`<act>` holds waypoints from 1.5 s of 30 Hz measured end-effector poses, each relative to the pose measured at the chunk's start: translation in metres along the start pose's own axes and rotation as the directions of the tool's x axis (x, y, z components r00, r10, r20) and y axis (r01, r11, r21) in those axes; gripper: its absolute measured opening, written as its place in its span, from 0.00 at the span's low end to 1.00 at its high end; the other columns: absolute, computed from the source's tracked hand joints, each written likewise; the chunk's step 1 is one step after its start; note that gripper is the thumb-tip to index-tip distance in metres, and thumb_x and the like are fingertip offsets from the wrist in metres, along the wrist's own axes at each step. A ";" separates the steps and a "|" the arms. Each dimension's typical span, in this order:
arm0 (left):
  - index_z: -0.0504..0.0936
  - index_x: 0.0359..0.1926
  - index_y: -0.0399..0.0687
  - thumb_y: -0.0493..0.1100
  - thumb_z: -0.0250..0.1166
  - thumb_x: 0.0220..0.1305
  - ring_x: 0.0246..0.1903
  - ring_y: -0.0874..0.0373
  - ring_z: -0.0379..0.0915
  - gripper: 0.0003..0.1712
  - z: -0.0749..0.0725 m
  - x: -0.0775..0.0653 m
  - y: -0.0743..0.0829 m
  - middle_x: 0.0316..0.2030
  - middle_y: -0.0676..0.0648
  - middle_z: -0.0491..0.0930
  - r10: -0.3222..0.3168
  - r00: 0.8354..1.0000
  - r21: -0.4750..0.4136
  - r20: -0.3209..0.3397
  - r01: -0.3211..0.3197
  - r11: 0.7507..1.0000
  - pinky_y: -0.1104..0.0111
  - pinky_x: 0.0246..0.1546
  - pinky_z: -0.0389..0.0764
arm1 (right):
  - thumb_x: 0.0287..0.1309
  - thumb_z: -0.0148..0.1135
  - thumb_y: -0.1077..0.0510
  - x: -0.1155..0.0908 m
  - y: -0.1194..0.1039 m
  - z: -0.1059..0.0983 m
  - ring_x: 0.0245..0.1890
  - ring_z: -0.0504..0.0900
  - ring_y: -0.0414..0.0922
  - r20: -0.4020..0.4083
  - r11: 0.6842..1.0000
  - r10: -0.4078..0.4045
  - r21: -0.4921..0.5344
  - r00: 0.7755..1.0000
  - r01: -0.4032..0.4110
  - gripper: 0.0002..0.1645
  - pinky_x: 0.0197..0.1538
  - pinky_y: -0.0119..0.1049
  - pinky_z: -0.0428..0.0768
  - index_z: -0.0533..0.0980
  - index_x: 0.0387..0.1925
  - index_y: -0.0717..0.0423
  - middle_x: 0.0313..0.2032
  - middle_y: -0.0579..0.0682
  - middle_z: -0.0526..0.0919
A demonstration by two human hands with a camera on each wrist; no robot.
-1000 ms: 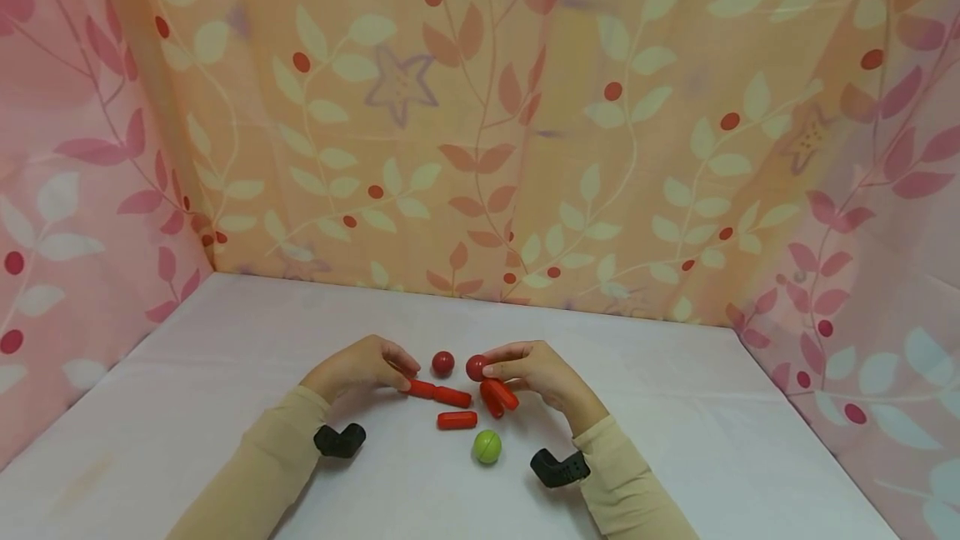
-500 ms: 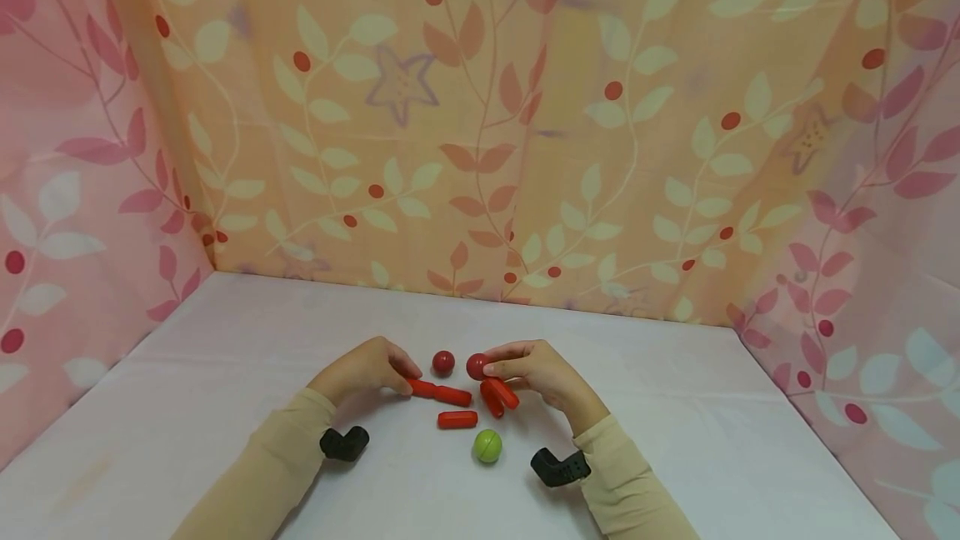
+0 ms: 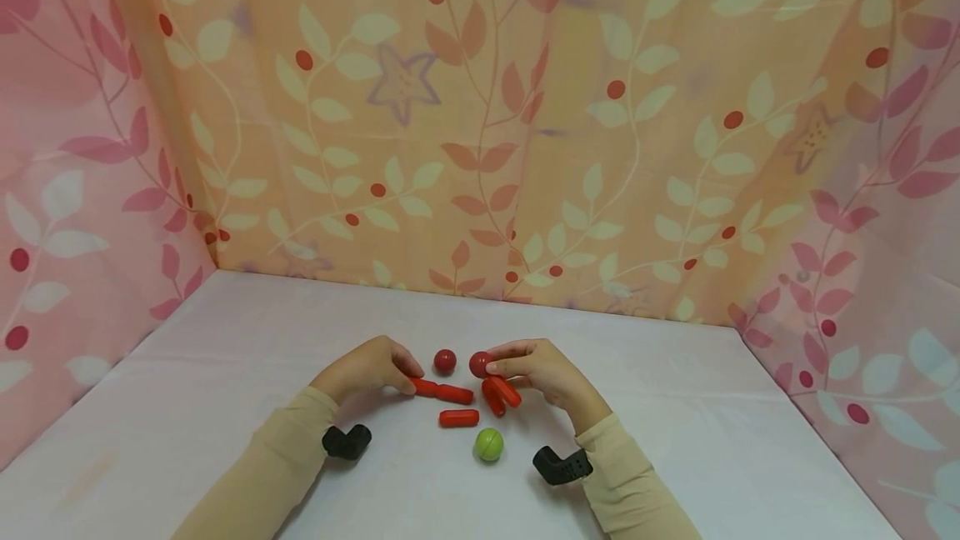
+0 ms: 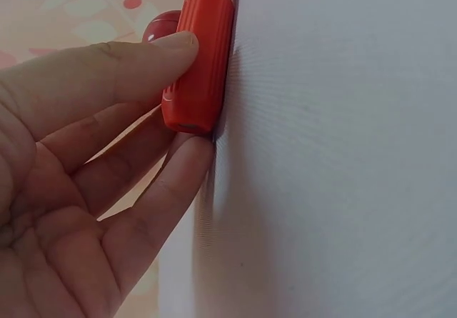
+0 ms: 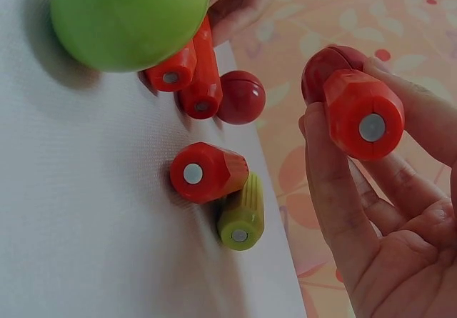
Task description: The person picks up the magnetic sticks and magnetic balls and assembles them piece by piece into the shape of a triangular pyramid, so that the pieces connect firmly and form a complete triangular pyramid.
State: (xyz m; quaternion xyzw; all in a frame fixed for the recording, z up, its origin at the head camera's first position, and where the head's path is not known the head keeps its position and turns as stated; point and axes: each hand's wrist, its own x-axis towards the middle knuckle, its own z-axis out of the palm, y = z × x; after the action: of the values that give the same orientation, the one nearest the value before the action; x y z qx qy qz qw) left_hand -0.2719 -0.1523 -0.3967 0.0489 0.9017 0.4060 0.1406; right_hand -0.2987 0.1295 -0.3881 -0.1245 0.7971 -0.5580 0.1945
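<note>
My left hand (image 3: 375, 369) pinches the near end of a red magnetic rod (image 4: 196, 64) between thumb and fingers, low at the table. A second red rod (image 3: 454, 394) meets it end to end. My right hand (image 3: 543, 373) holds a dark red ball (image 3: 480, 364) with its thumb and fingertips. From that ball a red rod (image 5: 364, 121) sticks out, showing a round metal disc at its end; ball and rod look raised off the table. Below them another red rod (image 5: 207, 173) lies on the cloth, touching or close to a yellow-green rod (image 5: 243, 218) that the head view hides.
Between the hands, a second dark red ball (image 3: 445, 361) sits behind the joined rods. Nearer the body lie a single red rod (image 3: 459, 418) and a green ball (image 3: 489, 445). White cloth covers the table (image 3: 247, 332); patterned curtains (image 3: 480, 148) stand behind and at both sides.
My left wrist has shifted slightly to the right, its fingers still on the red rod. The right hand keeps its hold on the dark red ball; the loose pieces stay put.
</note>
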 end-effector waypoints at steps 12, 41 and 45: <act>0.90 0.35 0.52 0.38 0.76 0.51 0.40 0.56 0.73 0.09 0.004 0.002 0.002 0.33 0.53 0.85 -0.002 1.000 0.001 -0.012 0.002 1.000 0.62 0.45 0.73 | 0.60 0.68 0.54 0.000 -0.001 -0.001 0.44 0.85 0.43 -0.011 1.000 0.012 0.010 1.000 -0.012 0.20 0.49 0.40 0.85 0.83 0.51 0.59 0.47 0.54 0.88; 0.88 0.32 0.50 0.37 0.76 0.51 0.33 0.57 0.73 0.07 0.010 0.004 0.009 0.29 0.52 0.82 0.039 0.999 0.064 0.020 -0.040 0.997 0.68 0.37 0.73 | 0.60 0.68 0.53 0.000 -0.001 -0.002 0.45 0.84 0.43 -0.004 1.000 0.006 -0.001 1.000 -0.006 0.21 0.50 0.40 0.85 0.83 0.52 0.60 0.48 0.55 0.88; 0.89 0.35 0.50 0.37 0.78 0.49 0.33 0.58 0.74 0.10 0.013 0.003 0.012 0.31 0.52 0.83 0.077 0.997 0.039 0.023 -0.078 0.996 0.70 0.35 0.77 | 0.60 0.68 0.53 0.001 -0.001 -0.002 0.44 0.84 0.43 -0.006 1.000 0.006 0.000 1.000 -0.006 0.21 0.50 0.40 0.85 0.83 0.52 0.60 0.48 0.55 0.88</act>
State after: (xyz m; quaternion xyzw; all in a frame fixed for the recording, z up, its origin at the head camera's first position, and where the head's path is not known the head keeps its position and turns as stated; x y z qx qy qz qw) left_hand -0.2714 -0.1343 -0.3964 0.0909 0.9056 0.3923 0.1332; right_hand -0.3000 0.1304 -0.3870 -0.1205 0.7980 -0.5577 0.1939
